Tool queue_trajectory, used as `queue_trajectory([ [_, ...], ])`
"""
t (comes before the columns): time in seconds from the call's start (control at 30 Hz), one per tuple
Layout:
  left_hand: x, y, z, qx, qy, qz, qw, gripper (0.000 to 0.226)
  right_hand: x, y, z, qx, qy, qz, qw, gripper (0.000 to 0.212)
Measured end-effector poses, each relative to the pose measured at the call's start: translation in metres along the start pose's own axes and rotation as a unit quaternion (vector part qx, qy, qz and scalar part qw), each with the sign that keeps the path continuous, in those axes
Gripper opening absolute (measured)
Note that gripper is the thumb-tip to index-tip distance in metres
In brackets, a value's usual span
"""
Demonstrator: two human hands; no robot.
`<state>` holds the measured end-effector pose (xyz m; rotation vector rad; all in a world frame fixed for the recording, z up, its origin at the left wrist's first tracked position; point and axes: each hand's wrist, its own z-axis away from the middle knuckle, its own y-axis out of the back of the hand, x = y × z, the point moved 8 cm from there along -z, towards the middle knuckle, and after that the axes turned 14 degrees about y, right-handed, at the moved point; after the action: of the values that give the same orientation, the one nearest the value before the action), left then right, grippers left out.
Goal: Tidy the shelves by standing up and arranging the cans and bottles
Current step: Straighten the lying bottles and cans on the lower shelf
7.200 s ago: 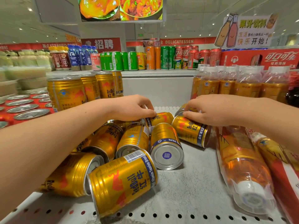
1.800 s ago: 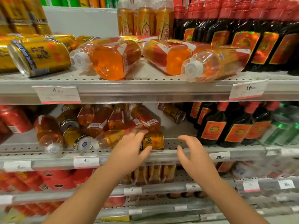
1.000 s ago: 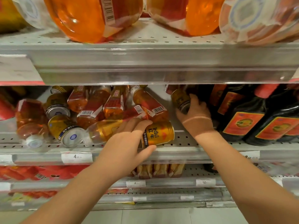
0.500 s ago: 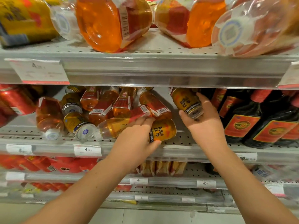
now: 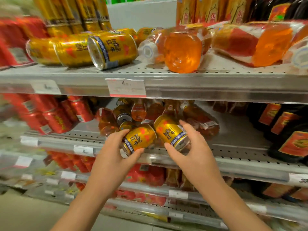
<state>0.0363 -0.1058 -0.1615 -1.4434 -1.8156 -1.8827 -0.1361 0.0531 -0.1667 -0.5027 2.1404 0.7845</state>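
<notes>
Presently, 2 items in hand, the rest on the shelves.

1. Short gold metal drink can with red bull print and blue band point(image 5: 139, 140): held in our left hand point(image 5: 115, 157). The grip is curled round it, fingers over the upper side and thumb under the lower rim. The can is tilted, base end towards us, just above the front edge of the grey perforated middle shelf point(image 5: 241, 147).

2. Second gold can of the same kind point(image 5: 171, 132): held in our right hand point(image 5: 195, 155). The grip pinches it, thumb at the near rim and fingers behind the far side. It is tilted too, just beside item 1. Their upper ends look to meet, though we cannot tell if they touch.

3. Heap of clear plastic bottles of orange drink with red labels point(image 5: 200, 122), lying on the middle shelf behind both hands, with a few more gold cans among them.

4. Red cans point(image 5: 55, 117), leaning at the left of the middle shelf, blurred.

5. Dark bottles with orange-red labels point(image 5: 283, 130), upright at the right.

6. Grey perforated upper shelf point(image 5: 216, 69), carrying:
- a row of gold cans lying on their sides point(image 5: 113, 49) at the left;
- large orange drink bottles lying flat point(image 5: 181, 47) at the right;
- gold cans standing upright point(image 5: 75, 14) behind.

7. White price tag with red lower strip point(image 5: 125, 86), on the front rail of the upper shelf.
</notes>
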Motion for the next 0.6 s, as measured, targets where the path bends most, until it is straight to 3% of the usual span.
queue_trajectory([
  [0.2,-0.082,0.077,-0.026,0.03,0.024,0.009,0.999,0.055,-0.03,-0.098,-0.017,-0.022,0.004,0.008,1.0,0.068],
  [0.47,-0.176,0.142,-0.093,0.036,0.015,-0.055,0.998,0.06,-0.062,-0.225,-0.038,-0.027,-0.001,0.049,0.998,0.071],
  [0.6,-0.193,0.141,-0.127,0.021,0.016,-0.105,0.994,0.038,-0.073,-0.257,-0.051,-0.032,-0.003,0.097,0.995,0.069],
])
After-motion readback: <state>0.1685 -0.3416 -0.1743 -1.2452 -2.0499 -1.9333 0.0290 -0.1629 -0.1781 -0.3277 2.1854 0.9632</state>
